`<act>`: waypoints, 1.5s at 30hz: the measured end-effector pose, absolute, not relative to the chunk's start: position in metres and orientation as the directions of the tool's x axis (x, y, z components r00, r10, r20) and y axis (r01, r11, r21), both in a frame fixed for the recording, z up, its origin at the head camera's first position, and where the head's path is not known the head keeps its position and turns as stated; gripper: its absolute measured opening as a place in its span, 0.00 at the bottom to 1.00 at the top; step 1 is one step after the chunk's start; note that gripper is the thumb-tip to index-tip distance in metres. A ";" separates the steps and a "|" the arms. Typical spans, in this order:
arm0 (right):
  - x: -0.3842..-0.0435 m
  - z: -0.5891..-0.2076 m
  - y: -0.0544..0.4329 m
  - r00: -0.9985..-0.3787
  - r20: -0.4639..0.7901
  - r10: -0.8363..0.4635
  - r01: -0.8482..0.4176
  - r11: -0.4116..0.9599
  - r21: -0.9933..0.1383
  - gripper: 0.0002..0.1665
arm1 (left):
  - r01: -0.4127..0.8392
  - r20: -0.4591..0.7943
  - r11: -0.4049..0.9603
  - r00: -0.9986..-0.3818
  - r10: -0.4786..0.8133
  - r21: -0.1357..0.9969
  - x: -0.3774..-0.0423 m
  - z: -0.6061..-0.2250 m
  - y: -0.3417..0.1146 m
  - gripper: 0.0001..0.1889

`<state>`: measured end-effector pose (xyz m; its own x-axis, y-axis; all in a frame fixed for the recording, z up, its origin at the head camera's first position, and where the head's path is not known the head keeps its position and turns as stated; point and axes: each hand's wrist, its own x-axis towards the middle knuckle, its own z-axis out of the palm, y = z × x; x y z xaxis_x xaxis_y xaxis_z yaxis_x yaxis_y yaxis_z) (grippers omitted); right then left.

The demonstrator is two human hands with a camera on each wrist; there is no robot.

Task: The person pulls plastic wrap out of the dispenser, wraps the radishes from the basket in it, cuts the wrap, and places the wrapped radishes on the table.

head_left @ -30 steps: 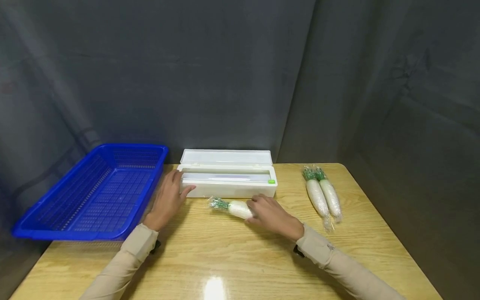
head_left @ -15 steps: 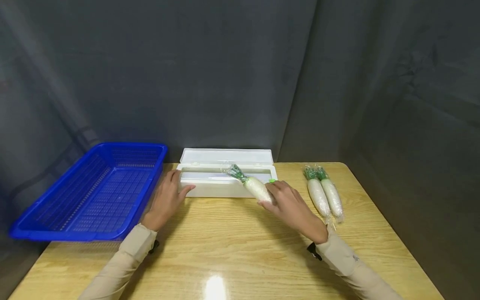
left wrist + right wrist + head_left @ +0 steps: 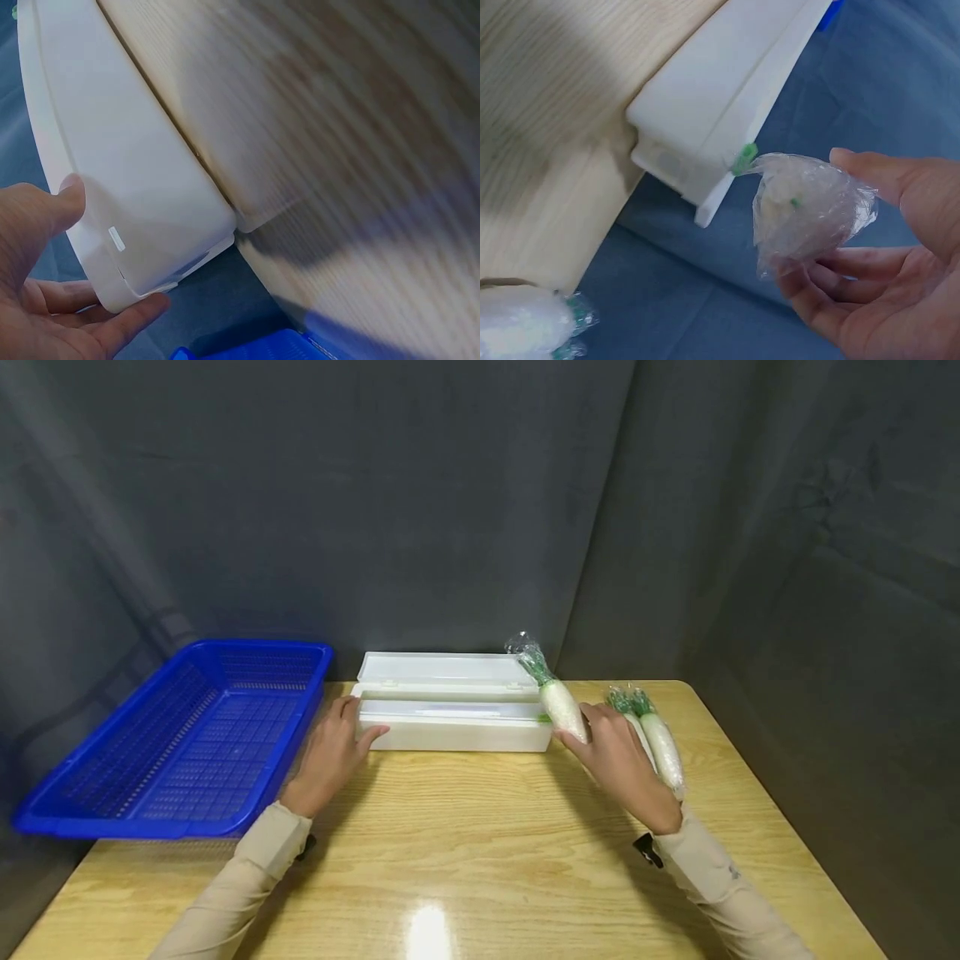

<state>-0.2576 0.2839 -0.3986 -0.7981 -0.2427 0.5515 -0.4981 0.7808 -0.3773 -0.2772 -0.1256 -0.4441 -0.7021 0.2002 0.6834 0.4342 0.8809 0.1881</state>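
Note:
My right hand (image 3: 618,760) grips a white radish (image 3: 561,706) wrapped in clear film, its green leafy end tilted up and away. In the right wrist view the film-covered end (image 3: 802,214) of the radish shows between thumb and fingers. Its leaves overlap the right end of a white cling film dispenser (image 3: 457,737), whose lid (image 3: 442,668) stands raised at the back. My left hand (image 3: 327,756) holds the dispenser's left end, thumb on the front and fingers around the side, as the left wrist view shows. Two more wrapped radishes (image 3: 663,752) lie at the right, one partly hidden behind my right hand.
A blue plastic basket (image 3: 281,777) stands at the left, beside my left hand. The wooden table (image 3: 465,852) ends at a dark curtain (image 3: 420,510) at the back and on both sides. A green slider (image 3: 745,160) sits at the dispenser's right end.
My right hand has lifted the wrapped radish off the table in front of the dispenser and carried it right, tilting its leafy end up. My left hand has stayed at the dispenser.

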 end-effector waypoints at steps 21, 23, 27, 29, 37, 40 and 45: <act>-0.290 -0.437 0.324 -0.948 0.305 -0.093 -0.223 0.877 -0.426 0.23 | 0.422 0.670 0.890 -0.713 0.207 0.174 -0.276 -0.446 -0.125 0.34; -0.292 -0.440 0.325 -0.957 0.279 -0.086 -0.202 0.884 -0.421 0.24 | 0.418 0.670 0.892 -0.713 0.206 0.171 -0.276 -0.446 -0.125 0.34; -0.296 -0.444 0.325 -0.973 0.220 -0.072 -0.160 0.897 -0.411 0.25 | 0.413 0.675 0.896 -0.709 0.205 0.161 -0.276 -0.446 -0.124 0.34; -0.296 -0.446 0.324 -0.978 0.198 -0.064 -0.143 0.899 -0.413 0.23 | 0.414 0.677 0.897 -0.706 0.208 0.156 -0.276 -0.446 -0.124 0.34; -0.294 -0.454 0.321 -0.978 0.194 -0.078 -0.150 0.907 -0.394 0.18 | 0.421 0.681 0.895 -0.700 0.215 0.151 -0.276 -0.446 -0.124 0.34; -0.295 -0.458 0.321 -0.975 0.205 -0.086 -0.161 0.910 -0.382 0.18 | 0.421 0.677 0.893 -0.705 0.213 0.158 -0.276 -0.446 -0.124 0.34; -0.297 -0.465 0.318 -0.968 0.234 -0.089 -0.166 0.928 -0.335 0.18 | 0.418 0.667 0.894 -0.714 0.212 0.163 -0.276 -0.445 -0.123 0.33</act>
